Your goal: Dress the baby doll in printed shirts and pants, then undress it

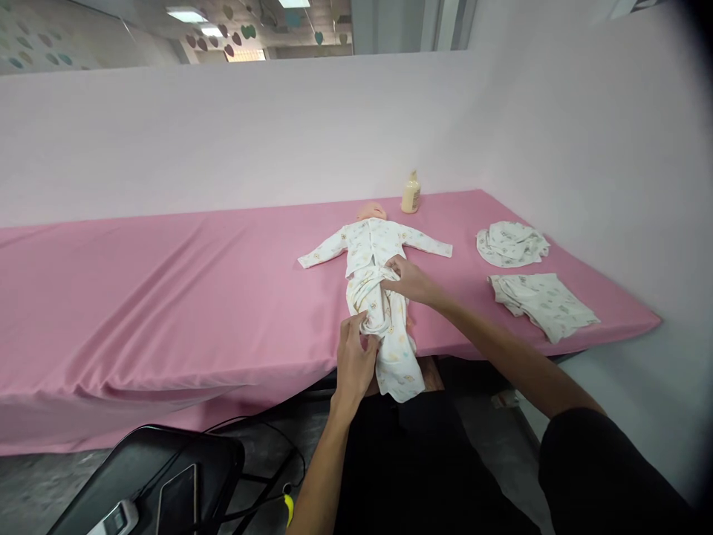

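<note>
A baby doll (pixel 372 212) lies on its back on the pink-covered table, its head toward the wall. It wears a white patterned long-sleeved top (pixel 374 241) with both sleeves spread out. White patterned baby pants (pixel 398 357) lie over its lower body, one leg hanging past the table edge. My left hand (pixel 356 357) pinches the bunched fabric of the other pant leg. Higher up, near the waist, my right hand (pixel 409 281) has its fingers closed on the pants' cloth. The doll's legs are mostly hidden by the fabric.
A cream pump bottle (pixel 411 195) stands behind the doll. Two folded patterned cloths, one rounded (pixel 512 244) and one flat (pixel 543 303), lie at right. A black chair (pixel 183 453) at lower left holds a phone (pixel 177 501) and cables. Pink cloth (pixel 194 297) covers the table.
</note>
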The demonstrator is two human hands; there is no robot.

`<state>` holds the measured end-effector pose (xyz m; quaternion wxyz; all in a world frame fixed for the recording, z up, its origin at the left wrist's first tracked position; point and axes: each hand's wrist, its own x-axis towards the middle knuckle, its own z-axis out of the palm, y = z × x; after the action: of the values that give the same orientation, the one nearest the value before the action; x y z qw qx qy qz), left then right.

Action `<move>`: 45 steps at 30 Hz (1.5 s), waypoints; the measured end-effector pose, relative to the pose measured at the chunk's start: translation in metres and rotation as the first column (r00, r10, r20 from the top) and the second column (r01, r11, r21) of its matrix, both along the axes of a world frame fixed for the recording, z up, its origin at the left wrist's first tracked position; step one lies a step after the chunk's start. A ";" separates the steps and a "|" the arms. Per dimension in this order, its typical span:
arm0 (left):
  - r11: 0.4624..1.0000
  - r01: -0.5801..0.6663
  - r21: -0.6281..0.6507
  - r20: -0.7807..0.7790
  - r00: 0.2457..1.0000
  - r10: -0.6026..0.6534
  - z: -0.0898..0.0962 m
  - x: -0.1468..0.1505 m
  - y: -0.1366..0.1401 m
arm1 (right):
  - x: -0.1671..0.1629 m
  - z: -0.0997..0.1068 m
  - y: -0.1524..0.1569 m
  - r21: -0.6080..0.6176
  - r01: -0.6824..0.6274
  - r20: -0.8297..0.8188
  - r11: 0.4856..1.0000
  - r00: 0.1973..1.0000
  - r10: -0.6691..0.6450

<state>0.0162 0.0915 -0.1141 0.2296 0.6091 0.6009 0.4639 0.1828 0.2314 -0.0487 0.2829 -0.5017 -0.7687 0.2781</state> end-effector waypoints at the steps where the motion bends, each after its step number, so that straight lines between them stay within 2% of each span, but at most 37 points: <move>1: 1.000 0.008 0.026 -0.043 0.999 -0.007 -0.001 -0.002 0.001 | 0.004 0.000 -0.007 0.009 -0.007 -0.003 1.000 1.000 0.007; 3: 0.995 0.044 0.086 -0.132 0.991 -0.033 -0.004 -0.006 0.003 | 0.010 -0.003 -0.023 0.063 -0.005 -0.008 0.998 1.000 0.006; 5: 0.985 0.100 0.137 -0.213 0.975 -0.069 -0.007 -0.012 0.005 | 0.014 -0.010 -0.043 0.194 0.026 -0.007 0.981 1.000 -0.025; 7: 0.974 0.151 0.167 -0.263 0.959 -0.103 -0.010 -0.019 0.008 | 0.014 -0.020 -0.066 0.375 0.064 0.015 0.925 0.997 -0.075; 9: 0.963 0.192 0.190 -0.283 0.950 -0.134 -0.010 -0.027 0.010 | 0.011 -0.031 -0.091 0.526 0.068 0.058 0.848 0.992 -0.116; 10: 0.955 0.212 0.206 -0.288 0.946 -0.148 -0.009 -0.030 0.011 | 0.008 -0.036 -0.102 0.572 0.056 0.083 0.819 0.989 -0.125; 12: 0.938 0.252 0.239 -0.297 0.938 -0.176 -0.006 -0.035 0.014 | 0.001 -0.045 -0.121 0.605 0.018 0.132 0.796 0.984 -0.122; 16: 0.909 0.285 0.303 -0.300 0.934 -0.193 0.007 -0.032 0.018 | -0.016 -0.056 -0.133 0.596 0.037 0.163 0.802 0.972 -0.166; 22: 0.893 0.215 0.395 -0.255 0.960 -0.119 0.019 -0.016 0.025 | -0.025 -0.058 -0.119 0.540 0.124 0.098 0.832 0.973 -0.208; 25: 0.919 0.247 0.308 -0.248 0.953 -0.173 0.015 -0.019 0.027 | -0.017 -0.057 -0.113 0.543 0.096 0.138 0.834 0.970 -0.202; 30: 0.948 0.302 0.098 -0.209 0.938 -0.277 0.002 -0.037 0.023 | -0.001 -0.055 -0.102 0.582 -0.019 0.361 0.813 0.902 -0.238; 37: 0.940 0.338 0.040 -0.292 0.904 -0.312 -0.007 -0.041 0.023 | -0.002 -0.049 -0.096 0.447 -0.091 0.522 0.890 0.834 -0.177; 41: 0.961 0.277 0.016 -0.322 0.911 -0.257 -0.007 -0.041 0.025 | -0.006 -0.041 -0.090 0.395 -0.106 0.515 0.912 0.848 -0.124; 45: 0.972 0.233 0.024 -0.376 0.903 -0.207 -0.009 -0.037 0.025 | -0.006 -0.043 -0.081 0.349 -0.130 0.470 0.928 0.881 -0.053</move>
<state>-0.0212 0.1161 -0.1226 0.1417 0.7572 0.5446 0.3318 0.1770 0.1504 -0.0921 0.1713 -0.4760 -0.8626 0.0036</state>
